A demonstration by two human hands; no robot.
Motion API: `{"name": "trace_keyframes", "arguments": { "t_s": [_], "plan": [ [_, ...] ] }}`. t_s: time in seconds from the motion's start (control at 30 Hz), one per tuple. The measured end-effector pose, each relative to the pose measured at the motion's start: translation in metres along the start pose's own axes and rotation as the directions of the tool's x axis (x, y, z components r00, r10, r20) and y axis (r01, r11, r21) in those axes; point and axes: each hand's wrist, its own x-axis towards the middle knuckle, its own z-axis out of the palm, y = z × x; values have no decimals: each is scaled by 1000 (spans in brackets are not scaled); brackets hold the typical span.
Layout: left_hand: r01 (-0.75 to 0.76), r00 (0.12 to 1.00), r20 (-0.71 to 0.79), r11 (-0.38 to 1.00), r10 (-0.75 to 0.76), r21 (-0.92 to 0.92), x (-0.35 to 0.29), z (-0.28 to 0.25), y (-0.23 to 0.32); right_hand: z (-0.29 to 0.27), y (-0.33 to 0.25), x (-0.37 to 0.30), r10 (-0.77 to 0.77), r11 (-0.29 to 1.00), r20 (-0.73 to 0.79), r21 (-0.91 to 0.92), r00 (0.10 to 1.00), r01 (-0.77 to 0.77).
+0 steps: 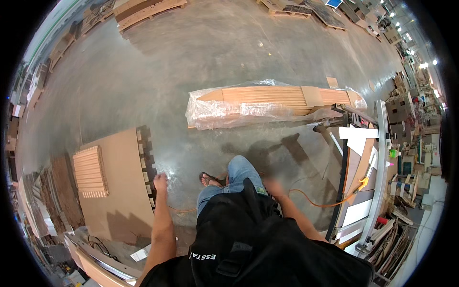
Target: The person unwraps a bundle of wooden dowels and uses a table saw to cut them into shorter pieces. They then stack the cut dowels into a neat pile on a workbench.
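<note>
My left hand (160,182) hangs at my left side, beside the edge of a cardboard-covered pallet (125,191). Its fingers are slightly bent and somewhat apart, with nothing seen in them. On the cardboard lies a short stack of light wooden strips (90,172). My right hand (274,186) is out by my right thigh, smeared by motion, so its fingers cannot be made out. Ahead on the floor is a long bundle of wooden mouldings (267,95), partly wrapped in clear plastic film (205,113) and cardboard. Neither hand touches these things.
To my right stands a metal-railed work table (381,158) with white and brown panels and a yellow air blow gun (363,183). An orange hose (315,204) runs from there across the floor near my feet. Loaded pallets (148,14) stand far off.
</note>
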Motion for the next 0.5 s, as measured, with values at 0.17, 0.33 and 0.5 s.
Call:
{"name": "trace_keyframes", "arguments": {
  "t_s": [0.17,0.33,0.5],
  "plan": [
    [-80,995,-57,995,77,-64,55,19,142,11,-36,33,41,997,103,66,994,-48],
    [159,987,30,987,-160,33,55,101,151,-9,-39,139,-38,998,38,-50,999,40],
    [38,974,178,880,-138,473,60,193,117,-89,-184,269,47,999,20,22,999,-47]
  ]
}}
